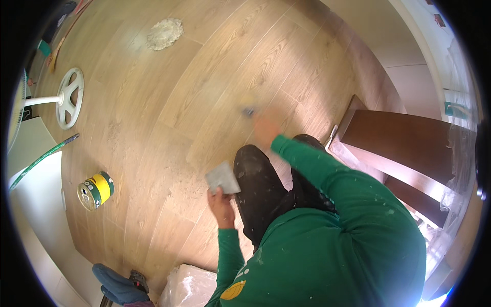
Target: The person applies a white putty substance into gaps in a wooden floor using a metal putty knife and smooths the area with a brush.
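My left hand [221, 209] grips the edge of a flat, grey, roughly square plate [223, 178], thumb on top, beside my left knee. The plate's exact kind is not clear. Out in front of my knees, low over the wood-look floor [204, 112], my right hand [267, 129] is smeared by motion. A small dark bluish thing [249, 111] shows at its fingertips, too blurred to name; the hand seems closed on it.
A pale mound of paste [164, 34] lies on the floor ahead. Leftward are a fan's white base [69, 98], a green hose [45, 156] and a yellow-green can [96, 191]. Brown wooden steps [399, 143] stand at right, a plastic-wrapped block [189, 286] behind my left arm.
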